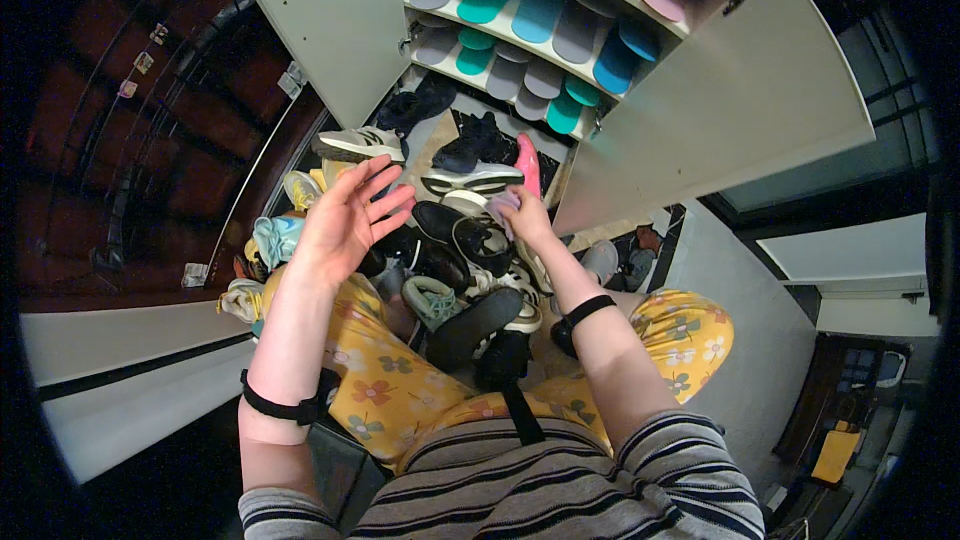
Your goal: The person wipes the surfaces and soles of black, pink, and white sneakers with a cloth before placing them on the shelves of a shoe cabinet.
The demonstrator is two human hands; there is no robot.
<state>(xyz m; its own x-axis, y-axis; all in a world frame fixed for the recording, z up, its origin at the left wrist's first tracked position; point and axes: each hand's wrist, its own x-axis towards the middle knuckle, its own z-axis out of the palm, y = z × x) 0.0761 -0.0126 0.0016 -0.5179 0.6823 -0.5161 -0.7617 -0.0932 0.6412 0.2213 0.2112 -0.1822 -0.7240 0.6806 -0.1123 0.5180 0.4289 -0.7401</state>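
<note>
My left hand (352,214) is raised over the left of the shoe pile, palm up and fingers apart, holding nothing. A small light-purple cloth (502,208) is pinched in my right hand (526,216), above the middle of the pile. Below and between the hands lie black shoes (469,235). A white-soled shoe (472,178) and a bright pink shoe (529,165) lie just beyond my right hand. Beyond my left hand is a grey sneaker (361,142). Nearer my lap are a green shoe (431,301) and a dark shoe sole (476,330).
An open shoe cabinet stands ahead, its shelves (517,34) holding grey, teal and blue shoe racks. Its left door (330,22) and right door (720,112) stand wide. Light-blue (277,238) and yellow-laced shoes (301,191) lie at the left; a grey shoe (600,262) lies at the right.
</note>
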